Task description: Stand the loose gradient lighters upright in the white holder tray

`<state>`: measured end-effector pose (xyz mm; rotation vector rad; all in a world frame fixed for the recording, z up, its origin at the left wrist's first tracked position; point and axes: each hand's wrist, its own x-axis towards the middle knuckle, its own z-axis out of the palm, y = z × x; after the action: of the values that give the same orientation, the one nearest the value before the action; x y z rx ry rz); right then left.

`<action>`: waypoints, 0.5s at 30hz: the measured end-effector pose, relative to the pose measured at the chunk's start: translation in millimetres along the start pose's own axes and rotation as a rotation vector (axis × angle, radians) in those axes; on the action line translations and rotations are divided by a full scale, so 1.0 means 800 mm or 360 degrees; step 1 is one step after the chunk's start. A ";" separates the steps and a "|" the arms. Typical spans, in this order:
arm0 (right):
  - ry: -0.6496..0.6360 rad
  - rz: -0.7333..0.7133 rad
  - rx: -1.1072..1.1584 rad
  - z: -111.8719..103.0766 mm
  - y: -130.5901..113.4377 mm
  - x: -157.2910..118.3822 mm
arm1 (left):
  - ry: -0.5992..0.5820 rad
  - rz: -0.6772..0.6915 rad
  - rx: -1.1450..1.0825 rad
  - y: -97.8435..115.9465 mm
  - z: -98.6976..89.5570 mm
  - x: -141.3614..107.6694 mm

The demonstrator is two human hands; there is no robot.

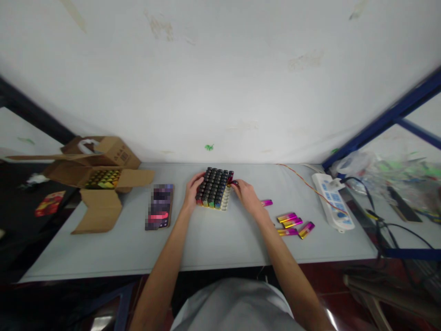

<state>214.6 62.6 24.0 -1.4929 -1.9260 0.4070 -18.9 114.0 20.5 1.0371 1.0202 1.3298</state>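
Note:
A white tray (224, 204) on the table holds rows of lighters with black tops (214, 184). Its right column has two dark-topped lighters at the far end and bare round slots nearer me. My left hand (194, 189) is wrapped round the left side of the block. At the right edge, my right hand (243, 191) pinches a dark-topped lighter (234, 183) over the right column. Several pink and yellow lighters (292, 222) lie on the table to the right of my right forearm.
A phone (160, 207) lies left of my left arm. Open cardboard boxes (101, 207) stand at the left, one holding yellow items. A white power strip (332, 202) with cables is at the right, near plastic bags (396, 177).

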 end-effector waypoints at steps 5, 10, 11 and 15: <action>-0.0067 -0.0034 -0.0286 0.006 0.002 0.018 | -0.0014 0.0014 0.0014 -0.003 -0.001 0.001; -0.0193 -0.0158 -0.0432 0.001 0.002 0.024 | -0.0028 0.0013 0.0016 -0.003 -0.002 0.002; -0.0218 -0.0147 -0.0433 -0.001 0.000 0.025 | -0.0026 0.0009 0.0017 -0.003 -0.002 0.002; -0.0293 0.0002 -0.0402 -0.010 -0.010 0.027 | -0.0019 -0.0014 0.0014 -0.005 -0.002 0.003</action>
<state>211.3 79.6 41.5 -1.6653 -2.1873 0.3195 -19.9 116.7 16.6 1.0449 1.0215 1.3119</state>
